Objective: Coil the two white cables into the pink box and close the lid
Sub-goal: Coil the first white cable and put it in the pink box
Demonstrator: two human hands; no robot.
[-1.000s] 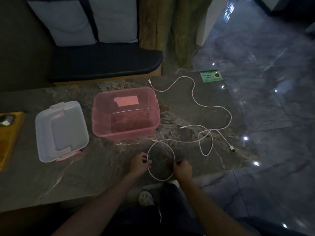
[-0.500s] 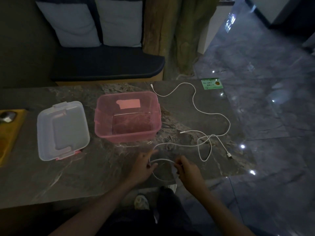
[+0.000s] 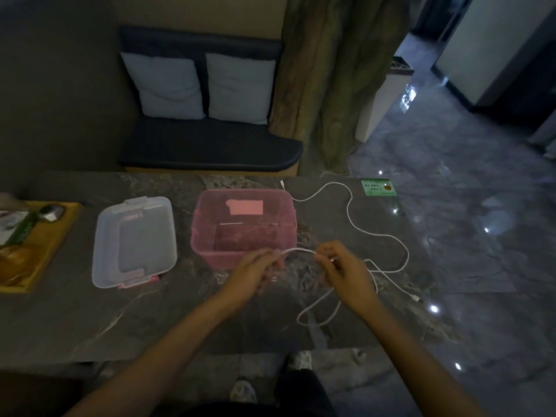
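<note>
The pink box (image 3: 288, 224) stands open and empty on the dark marble table, its clear lid (image 3: 134, 242) lying to its left. My left hand (image 3: 255, 273) and my right hand (image 3: 346, 270) are raised just in front of the box, each pinching the near white cable (image 3: 298, 251), which spans between them. From my right hand the cable hangs in a loop down onto the table (image 3: 319, 311). The second white cable (image 3: 349, 212) snakes from the box's far right corner across the right of the table to a plug near the edge.
A yellow tray (image 3: 45, 251) with a spoon and packets sits at the left end of the table. A green card (image 3: 378, 187) lies at the far right corner. Behind the table is a bench with two cushions (image 3: 204, 85). Polished floor lies to the right.
Both hands have lifted the near cable off the table and carried it toward the box. The flat loop between them has become a short span, with a loop hanging below the right hand.
</note>
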